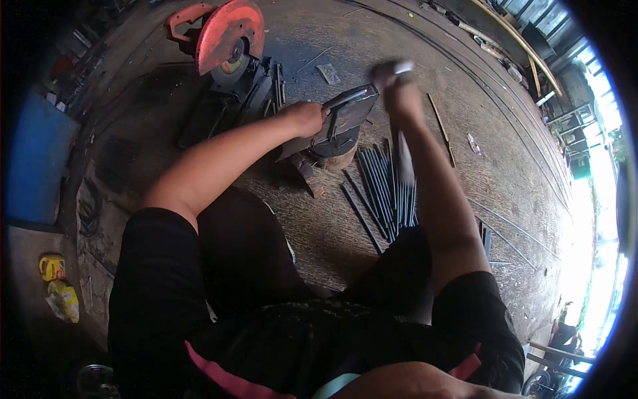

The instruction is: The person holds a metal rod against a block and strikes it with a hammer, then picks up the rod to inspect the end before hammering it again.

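My left hand is closed around the near end of a short metal rod, which lies along the top of a dark metal block. That block rests on a round wooden stump. Raised to the right of the block, my right hand grips a hammer whose head is blurred by motion. The hammer head is near the rod's far end; whether they touch is unclear.
A red cut-off saw stands at the upper left. Dark metal rods lie on the ground between my knees and the stump. Long thin bars extend along the right. Yellow containers sit at the far left, below a blue panel.
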Motion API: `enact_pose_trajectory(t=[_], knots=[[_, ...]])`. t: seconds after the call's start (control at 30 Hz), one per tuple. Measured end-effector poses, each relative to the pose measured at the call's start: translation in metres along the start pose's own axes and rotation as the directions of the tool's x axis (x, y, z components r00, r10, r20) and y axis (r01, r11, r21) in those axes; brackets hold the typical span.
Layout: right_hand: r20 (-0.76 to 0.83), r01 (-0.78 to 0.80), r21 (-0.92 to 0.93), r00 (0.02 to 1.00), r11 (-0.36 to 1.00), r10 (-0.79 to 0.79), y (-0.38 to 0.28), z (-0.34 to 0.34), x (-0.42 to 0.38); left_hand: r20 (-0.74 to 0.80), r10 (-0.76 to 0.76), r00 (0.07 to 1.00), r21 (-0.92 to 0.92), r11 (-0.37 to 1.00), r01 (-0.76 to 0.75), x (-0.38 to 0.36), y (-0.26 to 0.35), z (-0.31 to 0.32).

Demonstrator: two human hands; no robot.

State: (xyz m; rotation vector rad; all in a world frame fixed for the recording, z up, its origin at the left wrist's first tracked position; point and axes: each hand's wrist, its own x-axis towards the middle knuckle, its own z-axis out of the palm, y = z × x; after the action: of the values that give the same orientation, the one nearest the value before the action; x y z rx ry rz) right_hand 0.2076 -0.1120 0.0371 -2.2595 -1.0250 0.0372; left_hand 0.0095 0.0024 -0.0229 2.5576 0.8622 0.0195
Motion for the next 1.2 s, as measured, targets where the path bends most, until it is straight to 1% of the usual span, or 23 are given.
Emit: enact_pose_trajectory(t=[0.07,0.13,0.2,0.23,0.33,0.43,0.47,0.5,0.53,0.57,0.6,0.67,0.7,0.73,0.8,0.83,0.87,0.9,0.93,1.0,1.07,1.13,1.2], knots=[[0.261,-0.226,0.155,0.948,0.962,0.181,0.025,0.028,0.006,0.0,0.005,1.0,-0.007,1.0,-0.005,0.008,0.0,-0.007],[0.325,-0.18,0.133,0.937,0.975,0.129,0.004,-0.009,-0.001,0.022,-0.014,1.0,0.043,0.999,0.013,0.008,-0.006,0.003],[0.12,-0.073,0.19,0.991,0.979,0.051,-0.002,-0.023,0.009,0.061,-0.044,0.997,0.007,0.999,0.043,0.004,0.001,-0.008],[-0.011,0.001,0.33,1.0,0.944,0.003,-0.015,-0.039,0.007,0.024,-0.03,0.999,0.021,0.999,0.03,0.008,-0.004,0.0],[-0.304,0.237,0.622,0.951,0.746,-0.048,-0.062,-0.092,-0.008,0.007,-0.005,1.0,0.032,0.999,0.005,0.009,-0.006,0.003],[-0.371,0.33,0.734,0.927,0.594,-0.057,-0.06,-0.087,-0.009,0.017,0.01,1.0,0.041,0.999,-0.01,0.006,-0.006,0.001],[-0.375,0.312,0.689,0.926,0.654,-0.047,-0.053,-0.066,-0.009,0.005,0.018,1.0,0.045,0.999,-0.018,0.006,-0.005,0.002],[-0.224,0.127,0.43,0.974,0.894,-0.031,-0.007,-0.023,0.02,0.009,0.021,1.0,0.046,0.999,-0.022,0.006,-0.004,0.003],[-0.066,-0.006,0.196,0.998,0.981,0.019,-0.003,-0.001,0.008,0.042,-0.005,0.999,0.032,0.999,0.004,0.008,-0.003,0.004],[0.211,-0.101,-0.075,0.971,0.992,0.115,0.0,0.019,0.001,0.067,-0.03,0.997,0.019,0.999,0.029,0.009,-0.003,0.003],[0.329,-0.247,0.139,0.925,0.959,0.19,-0.003,0.018,-0.004,0.05,-0.024,0.998,0.029,0.999,0.023,0.012,-0.004,-0.002],[0.318,-0.215,0.107,0.932,0.971,0.172,-0.006,0.007,0.0,0.074,-0.005,0.997,0.131,0.991,-0.005,0.012,-0.012,-0.003],[0.333,-0.23,0.096,0.924,0.968,0.187,-0.001,0.003,-0.003,0.044,-0.027,0.999,0.071,0.997,0.024,0.0,-0.002,-0.01],[0.189,-0.112,0.167,0.979,0.98,0.08,-0.011,-0.01,0.002,0.041,-0.025,0.999,0.069,0.997,0.022,0.001,-0.003,-0.007],[0.032,-0.014,0.408,0.999,0.913,0.001,-0.034,-0.045,0.004,-0.019,0.002,1.0,0.086,0.996,0.0,0.004,-0.008,-0.001],[-0.067,0.052,0.597,0.998,0.8,-0.015,-0.044,-0.059,0.004,-0.015,-0.001,1.0,0.082,0.997,0.002,0.004,-0.009,0.0],[-0.196,0.173,0.672,0.979,0.72,-0.052,-0.059,-0.075,-0.005,-0.015,0.021,1.0,0.09,0.996,-0.02,0.003,-0.009,-0.002],[-0.198,0.183,0.76,0.979,0.624,-0.045,-0.071,-0.089,-0.012,-0.013,0.042,0.999,0.097,0.994,-0.041,0.002,-0.008,-0.003],[-0.224,0.263,0.85,0.965,0.457,-0.14,-0.064,-0.089,-0.007,-0.007,0.037,0.999,0.095,0.995,-0.036,0.001,-0.007,-0.005],[-0.339,0.297,0.713,0.939,0.635,-0.059,-0.057,-0.068,-0.005,0.033,0.048,0.998,0.108,0.993,-0.051,0.0,-0.003,-0.005],[-0.209,0.081,0.312,0.978,0.947,-0.015,-0.004,-0.002,0.022,0.042,0.027,0.999,0.093,0.995,-0.031,0.001,0.0,-0.003],[0.233,-0.153,0.098,0.964,0.983,0.127,0.005,0.019,-0.002,0.026,0.016,1.0,0.09,0.996,-0.018,0.004,0.004,-0.004],[0.241,-0.159,0.187,0.964,0.969,0.112,-0.005,0.012,-0.001,-0.021,-0.023,0.999,0.147,0.989,0.026,0.005,0.002,-0.004]])
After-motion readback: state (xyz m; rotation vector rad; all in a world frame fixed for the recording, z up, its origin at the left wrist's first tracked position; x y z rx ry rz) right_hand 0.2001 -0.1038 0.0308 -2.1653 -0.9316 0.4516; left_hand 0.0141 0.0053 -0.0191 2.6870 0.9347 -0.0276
